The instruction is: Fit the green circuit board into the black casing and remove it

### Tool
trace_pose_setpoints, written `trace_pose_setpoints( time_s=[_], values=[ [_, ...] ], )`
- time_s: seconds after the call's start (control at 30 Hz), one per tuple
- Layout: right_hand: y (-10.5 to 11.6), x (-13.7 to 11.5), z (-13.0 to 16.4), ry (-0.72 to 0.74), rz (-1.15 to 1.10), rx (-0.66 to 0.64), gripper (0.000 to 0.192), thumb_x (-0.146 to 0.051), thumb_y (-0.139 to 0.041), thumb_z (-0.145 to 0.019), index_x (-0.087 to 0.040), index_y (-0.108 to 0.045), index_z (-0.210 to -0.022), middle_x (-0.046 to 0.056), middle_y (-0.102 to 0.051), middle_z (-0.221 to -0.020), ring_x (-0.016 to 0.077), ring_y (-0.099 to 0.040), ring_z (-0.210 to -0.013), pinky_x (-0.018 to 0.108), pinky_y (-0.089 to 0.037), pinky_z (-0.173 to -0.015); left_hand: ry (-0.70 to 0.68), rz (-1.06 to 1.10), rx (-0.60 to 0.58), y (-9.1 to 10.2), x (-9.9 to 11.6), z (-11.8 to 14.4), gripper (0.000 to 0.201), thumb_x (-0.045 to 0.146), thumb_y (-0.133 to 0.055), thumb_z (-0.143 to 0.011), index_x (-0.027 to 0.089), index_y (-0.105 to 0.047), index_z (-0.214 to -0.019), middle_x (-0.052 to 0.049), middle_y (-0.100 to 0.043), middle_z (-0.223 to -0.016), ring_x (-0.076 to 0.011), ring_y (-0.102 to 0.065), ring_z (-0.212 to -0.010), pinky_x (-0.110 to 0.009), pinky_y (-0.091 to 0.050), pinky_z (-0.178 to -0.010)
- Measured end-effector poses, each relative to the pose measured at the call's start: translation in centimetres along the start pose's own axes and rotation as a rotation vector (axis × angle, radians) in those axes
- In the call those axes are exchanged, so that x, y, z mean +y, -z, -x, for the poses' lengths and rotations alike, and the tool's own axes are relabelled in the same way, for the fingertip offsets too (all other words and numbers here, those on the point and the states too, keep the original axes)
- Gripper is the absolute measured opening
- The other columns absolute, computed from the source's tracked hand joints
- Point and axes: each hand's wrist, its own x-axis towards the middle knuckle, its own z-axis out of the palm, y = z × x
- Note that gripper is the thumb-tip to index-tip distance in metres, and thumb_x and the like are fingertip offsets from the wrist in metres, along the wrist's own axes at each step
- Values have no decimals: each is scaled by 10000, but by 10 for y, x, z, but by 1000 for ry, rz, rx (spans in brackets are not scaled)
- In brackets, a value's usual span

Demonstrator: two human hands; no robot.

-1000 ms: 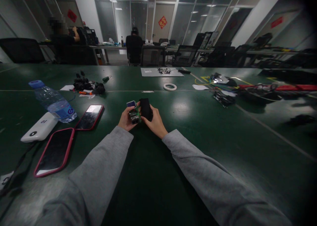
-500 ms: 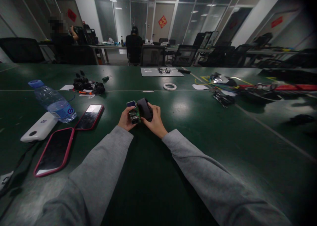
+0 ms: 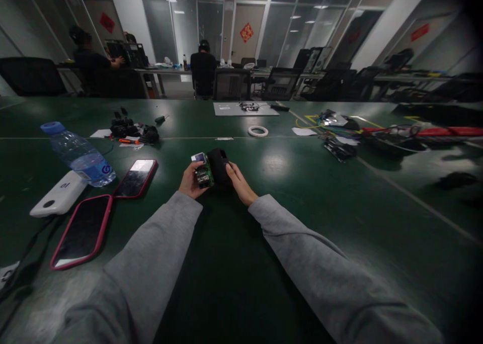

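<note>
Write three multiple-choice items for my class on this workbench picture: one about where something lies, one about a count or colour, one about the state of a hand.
1. Where does the clear plastic water bottle with a blue cap lie?
A. left of the hands
B. right of the hands
C. between the hands

2. How many red-edged phones lie on the green table?
A. one
B. two
C. four

3. What is the left hand doing?
A. resting flat on the table
B. gripping a small green circuit board
C. holding a phone

Answers:
1 A, the bottle lies on its side at the far left of the table.
2 B, a larger red-edged phone and a smaller red-edged phone lie side by side.
3 B, its fingers close round the small green circuit board, while the right hand holds a black block-shaped part against it.
</note>
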Motion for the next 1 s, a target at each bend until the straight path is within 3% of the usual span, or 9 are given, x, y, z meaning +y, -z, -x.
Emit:
trace_pose_setpoints(
  time_s=[0.17,0.43,0.73,1.0],
  values=[
    [-1,-2,2,52,69,26,626,-649,-417,-929,-188,-406,-1352,80,-547,-1299,172,-533,-1216,341,-461,-1062,-45,0,-75,0,-3,-1,343,262,-574,-778,145,-648,-1092,-59,-725,-829,-186,-694,-728,-315,-567,-720],
    [-3,-9,6,191,193,46,606,-559,-380,-965,-193,-334,-1446,87,-407,-1451,182,-394,-1356,399,-279,-1195,-54,-24,-112,-1,-4,0,401,267,-572,-796,133,-634,-1168,-86,-733,-1014,-218,-700,-902,-361,-549,-857],
    [-7,-1,4,248,322,91,708,-613,-378,-949,-160,-320,-1490,135,-414,-1426,227,-398,-1341,425,-288,-1184,-57,-17,-51,-1,-4,-2,371,254,-574,-792,140,-646,-1137,-74,-743,-979,-216,-706,-869,-347,-559,-816],
    [-6,1,3,259,346,123,666,-574,-376,-963,-151,-340,-1477,132,-442,-1407,220,-421,-1322,413,-308,-1169,-64,-9,-55,-1,-4,-2,334,252,-581,-788,155,-646,-1101,-61,-737,-931,-218,-705,-855,-351,-564,-794]
  ],
)
